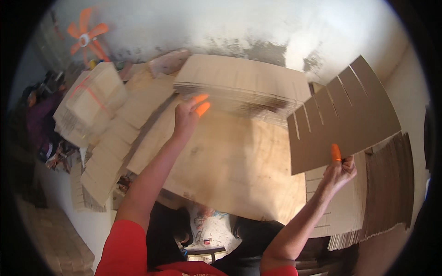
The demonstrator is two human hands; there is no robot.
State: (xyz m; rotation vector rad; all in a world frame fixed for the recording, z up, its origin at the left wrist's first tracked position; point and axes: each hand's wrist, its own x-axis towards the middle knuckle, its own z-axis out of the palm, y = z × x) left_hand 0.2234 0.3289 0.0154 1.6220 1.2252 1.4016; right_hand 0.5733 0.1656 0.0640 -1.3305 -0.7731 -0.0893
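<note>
My right hand (340, 172) pinches the lower edge of a brown cardboard sheet (350, 112) with a row of narrow slots cut in from its upper left edge. The sheet is raised and tilted at the right, above a pile of slotted cardboard sheets (340, 209). Over the wooden board (230, 161), my left hand (186, 114) holds nothing, its orange-covered fingertips apart. It is nearest to the front edge of a wide stack of slotted cardboard (244, 76) at the back of the board. An orange cover is also on my right thumb or finger.
More cardboard sheets (108, 165) lie overlapped at the left, beside a tied cardboard bundle (94, 96). An orange-bladed fan (84, 40) stands at the far left before the stained wall (221, 27). Dark brown sheets (391, 179) are piled at the right edge.
</note>
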